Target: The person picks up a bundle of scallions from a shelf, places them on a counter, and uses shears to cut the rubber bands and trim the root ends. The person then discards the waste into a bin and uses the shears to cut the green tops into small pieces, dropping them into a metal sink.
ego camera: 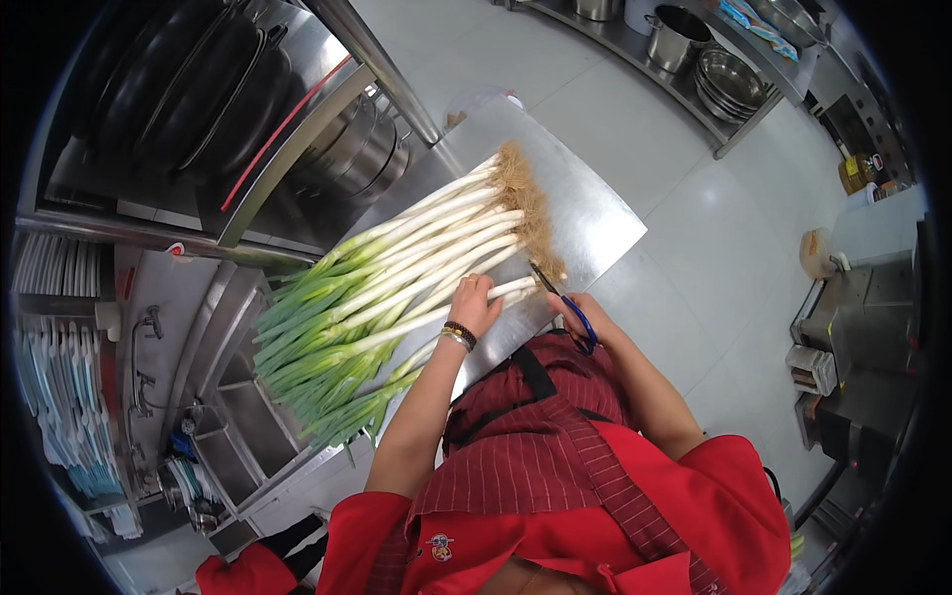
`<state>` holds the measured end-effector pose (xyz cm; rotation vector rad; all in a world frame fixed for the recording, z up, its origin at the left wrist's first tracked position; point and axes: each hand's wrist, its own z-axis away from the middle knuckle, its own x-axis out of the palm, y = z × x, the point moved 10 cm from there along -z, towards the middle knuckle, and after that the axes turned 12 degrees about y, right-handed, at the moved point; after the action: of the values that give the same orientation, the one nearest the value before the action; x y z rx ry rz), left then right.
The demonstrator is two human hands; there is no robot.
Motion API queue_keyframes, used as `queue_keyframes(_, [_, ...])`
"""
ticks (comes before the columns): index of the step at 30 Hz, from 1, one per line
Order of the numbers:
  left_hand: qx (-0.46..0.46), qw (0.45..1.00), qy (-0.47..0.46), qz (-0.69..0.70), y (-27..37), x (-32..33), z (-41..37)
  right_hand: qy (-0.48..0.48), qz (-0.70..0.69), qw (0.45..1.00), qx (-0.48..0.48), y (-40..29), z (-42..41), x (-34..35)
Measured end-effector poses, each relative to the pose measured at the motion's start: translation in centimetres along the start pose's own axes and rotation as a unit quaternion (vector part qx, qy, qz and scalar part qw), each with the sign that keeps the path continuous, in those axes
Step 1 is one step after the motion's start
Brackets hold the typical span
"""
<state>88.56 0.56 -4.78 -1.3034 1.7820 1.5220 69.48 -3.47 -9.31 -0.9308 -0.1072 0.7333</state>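
Note:
Long green onions (439,230) lie side by side on a stainless steel table (595,201), their green leaves to the left and their brown, hairy roots (526,195) to the right. My left hand (476,301), with bracelets at the wrist, is closed over the white stalk of a green onion nearest me. In my right hand (576,316) is a pair of scissors (581,316) with blue handles. Its dark blades point up and left, close to the root end of that stalk. Whether the blades touch the roots cannot be told.
Black pans (216,104) stand on a metal rack at the upper left, with steel pots (364,149) below. Stainless sinks (238,416) are at the lower left. A low shelf (632,52) across the floor bears pots. Another person's red sleeve (249,573) shows at bottom left.

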Motion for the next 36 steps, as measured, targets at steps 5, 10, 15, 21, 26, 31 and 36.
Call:
queue_keyframes(5, [-0.028, 0.998, 0.047, -0.040, -1.6, 1.3, -2.1, 0.002, -0.001, 1.000, -0.022, 0.3, 1.3, -0.9])
queue_keyframes(10, [-0.105, 0.974, -0.071, -0.187, -2.3, 4.0, -3.3, -0.043, -0.034, 0.999, 0.000, 0.1, 2.6, -1.3])
queue_keyframes(15, [-0.062, 0.994, -0.006, -0.095, -1.9, 2.3, -2.3, -0.064, 0.011, 0.997, -0.044, -0.6, 1.9, -1.0])
queue_keyframes(21, [-0.063, 0.995, -0.002, -0.078, -1.6, 2.0, -0.8, -0.026, 0.003, 0.999, -0.027, 0.2, -0.1, -0.3])
queue_keyframes(26, [-0.050, 0.992, -0.069, -0.091, -1.4, 2.5, -0.7, 0.001, 0.030, 0.999, -0.029, -0.3, -0.2, -1.3])
queue_keyframes(31, [-0.034, 0.979, -0.139, -0.145, -1.1, 3.3, -0.8, 0.051, 0.118, 0.989, -0.076, 0.0, -1.0, -2.2])
queue_keyframes(36, [-0.034, 0.971, -0.163, -0.169, -1.2, 3.6, -0.8, 0.087, 0.131, 0.980, -0.124, -0.1, -1.1, -2.5])
